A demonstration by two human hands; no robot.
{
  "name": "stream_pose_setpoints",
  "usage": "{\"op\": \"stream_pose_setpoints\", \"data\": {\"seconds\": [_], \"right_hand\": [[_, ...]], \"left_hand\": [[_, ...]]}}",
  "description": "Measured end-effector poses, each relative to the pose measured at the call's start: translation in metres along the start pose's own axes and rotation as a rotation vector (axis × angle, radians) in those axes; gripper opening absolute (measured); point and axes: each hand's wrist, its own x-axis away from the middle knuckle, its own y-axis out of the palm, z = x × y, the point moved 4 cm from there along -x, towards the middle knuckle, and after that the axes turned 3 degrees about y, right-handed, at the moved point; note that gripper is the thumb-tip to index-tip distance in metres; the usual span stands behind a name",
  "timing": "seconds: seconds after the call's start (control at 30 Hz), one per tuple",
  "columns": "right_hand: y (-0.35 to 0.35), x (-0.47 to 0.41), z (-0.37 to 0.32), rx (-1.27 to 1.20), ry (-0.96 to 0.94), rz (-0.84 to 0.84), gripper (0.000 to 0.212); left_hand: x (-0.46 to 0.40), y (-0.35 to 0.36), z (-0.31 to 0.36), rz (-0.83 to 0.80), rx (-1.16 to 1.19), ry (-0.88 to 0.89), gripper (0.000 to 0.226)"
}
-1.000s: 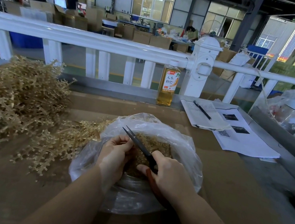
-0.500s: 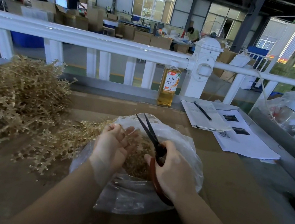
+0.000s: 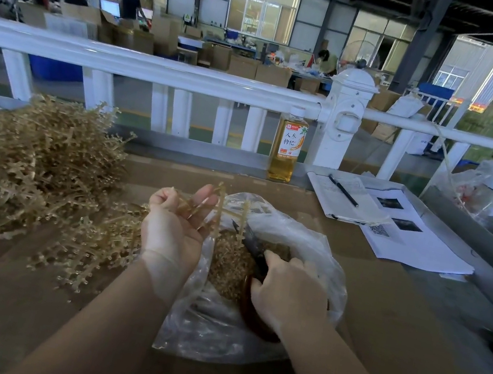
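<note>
Left hand [image 3: 172,233] grip pinching bare stems [image 3: 219,206], right hand [image 3: 286,294] grip round scissors [image 3: 251,242], handles mostly hidden, blades partly behind stems.

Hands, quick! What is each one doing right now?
Left hand: holding a tan sprig, fingers pinching it.
Right hand: gripping the scissors over the plastic bag.

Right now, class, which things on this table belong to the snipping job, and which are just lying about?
In the job: left hand holding a golden sprig; right hand gripping scissors; plastic bag of cut bits; pile of sprigs.
Lying about: drink bottle; pen on a notebook; printed sheets.
</note>
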Motion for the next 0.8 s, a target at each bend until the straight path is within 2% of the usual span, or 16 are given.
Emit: {"op": "stream_pose_setpoints", "data": {"seconds": [0.1, 0.23, 0.3, 0.37, 0.43, 0.57, 0.67, 0.73, 0.8], "right_hand": [[-0.012, 0.002, -0.006, 0.053, -0.064, 0.146, 0.029], [-0.03, 0.004, -0.017, -0.314, -0.213, 0.392, 0.022], [-0.031, 0.005, -0.027, -0.405, -0.296, 0.342, 0.03], [-0.026, 0.004, -0.033, -0.374, -0.323, 0.23, 0.042], [-0.025, 0.001, -0.034, -0.318, -0.328, 0.227, 0.045], [-0.027, -0.006, -0.031, -0.234, -0.305, 0.253, 0.03], [-0.038, -0.002, -0.031, -0.142, -0.293, 0.363, 0.005], [-0.045, -0.001, -0.026, -0.138, -0.261, 0.461, 0.017], [-0.05, -0.004, -0.019, -0.086, -0.242, 0.48, 0.018]], "left_hand": [[0.002, 0.002, -0.005, -0.007, -0.026, -0.027, 0.027], [0.007, 0.002, -0.014, -0.014, -0.052, -0.065, 0.024], [0.009, 0.004, -0.021, -0.037, -0.06, -0.099, 0.022], [0.013, 0.007, -0.029, -0.079, -0.061, -0.165, 0.02], [0.017, 0.009, -0.035, -0.131, -0.095, -0.215, 0.021], [0.022, 0.015, -0.041, -0.209, -0.146, -0.244, 0.02], [0.028, 0.021, -0.044, -0.239, -0.147, -0.285, 0.015], [0.03, 0.021, -0.046, -0.224, -0.147, -0.302, 0.018], [0.03, 0.017, -0.046, -0.199, -0.193, -0.288, 0.022]]}}
